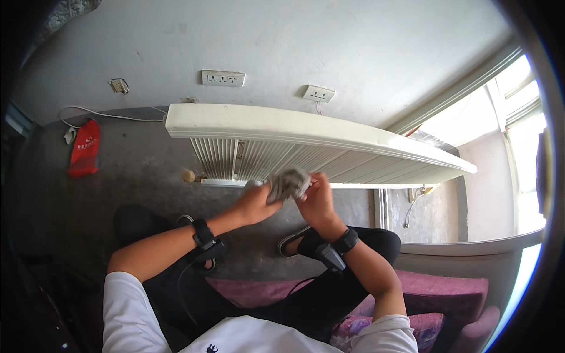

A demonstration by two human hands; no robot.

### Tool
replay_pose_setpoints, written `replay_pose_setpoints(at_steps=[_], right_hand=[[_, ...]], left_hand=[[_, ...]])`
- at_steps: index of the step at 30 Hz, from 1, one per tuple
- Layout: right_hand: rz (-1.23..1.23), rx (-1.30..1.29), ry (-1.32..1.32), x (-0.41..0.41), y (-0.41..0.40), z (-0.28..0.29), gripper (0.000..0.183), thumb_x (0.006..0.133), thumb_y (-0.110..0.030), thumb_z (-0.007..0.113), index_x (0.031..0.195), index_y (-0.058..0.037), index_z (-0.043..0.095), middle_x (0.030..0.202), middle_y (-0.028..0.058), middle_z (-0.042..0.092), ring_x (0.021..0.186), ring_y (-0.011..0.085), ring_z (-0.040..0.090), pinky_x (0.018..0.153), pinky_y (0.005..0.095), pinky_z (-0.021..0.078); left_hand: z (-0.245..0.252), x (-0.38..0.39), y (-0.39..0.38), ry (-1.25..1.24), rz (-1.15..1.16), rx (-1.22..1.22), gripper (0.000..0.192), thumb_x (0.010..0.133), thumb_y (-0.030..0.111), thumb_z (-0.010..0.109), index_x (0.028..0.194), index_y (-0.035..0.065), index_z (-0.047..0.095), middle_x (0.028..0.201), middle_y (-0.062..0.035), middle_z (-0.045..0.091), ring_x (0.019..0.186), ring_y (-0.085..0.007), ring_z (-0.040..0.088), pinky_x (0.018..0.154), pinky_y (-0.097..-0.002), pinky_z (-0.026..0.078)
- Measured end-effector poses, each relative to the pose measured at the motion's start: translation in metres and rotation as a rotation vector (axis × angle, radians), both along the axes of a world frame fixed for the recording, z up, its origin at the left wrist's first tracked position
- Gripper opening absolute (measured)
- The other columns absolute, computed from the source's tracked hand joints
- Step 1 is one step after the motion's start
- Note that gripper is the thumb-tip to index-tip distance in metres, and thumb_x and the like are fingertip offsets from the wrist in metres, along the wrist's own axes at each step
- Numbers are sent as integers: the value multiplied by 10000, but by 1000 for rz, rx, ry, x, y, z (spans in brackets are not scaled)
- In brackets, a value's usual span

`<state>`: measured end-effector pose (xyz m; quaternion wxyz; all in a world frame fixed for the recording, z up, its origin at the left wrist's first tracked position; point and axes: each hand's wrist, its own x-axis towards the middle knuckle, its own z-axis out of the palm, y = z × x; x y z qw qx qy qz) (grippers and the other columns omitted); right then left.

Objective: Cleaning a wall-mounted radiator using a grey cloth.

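A crumpled grey cloth [288, 184] is bunched up between my two hands, held in the air in front of the radiator. My left hand [258, 204] grips its left part, the fingers partly hidden behind the folds. At the cloth's right edge, my right hand [317, 199] pinches it with bent fingers. Just beyond the hands stands a long white finned radiator [273, 120] with a broad top cover. Some of its lower fins are hidden by the cloth and my fingers.
Wall sockets [223, 78] sit above the radiator. A red bag [86, 148] bearing writing lies on the grey concrete floor [145, 163] at left, near a white cable [119, 115]. Beneath me is a pink upholstered seat [441, 287]. Black straps with small devices [332, 258] circle both wrists, wires attached.
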<state>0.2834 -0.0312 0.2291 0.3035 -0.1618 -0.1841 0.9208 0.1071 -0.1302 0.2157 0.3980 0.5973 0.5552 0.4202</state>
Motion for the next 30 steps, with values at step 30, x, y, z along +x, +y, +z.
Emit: replay_pose_setpoints(at_steps=[30], right_hand=[[625, 136, -733, 5, -67, -57, 293, 936, -294, 483, 1065, -51, 582, 1042, 77, 595, 1018, 196, 568, 901, 339, 445]], left_hand=[[-113, -83, -53, -827, 793, -1010, 219, 769, 251, 567, 891, 70, 562, 838, -82, 599, 760, -229, 588, 687, -411, 483]])
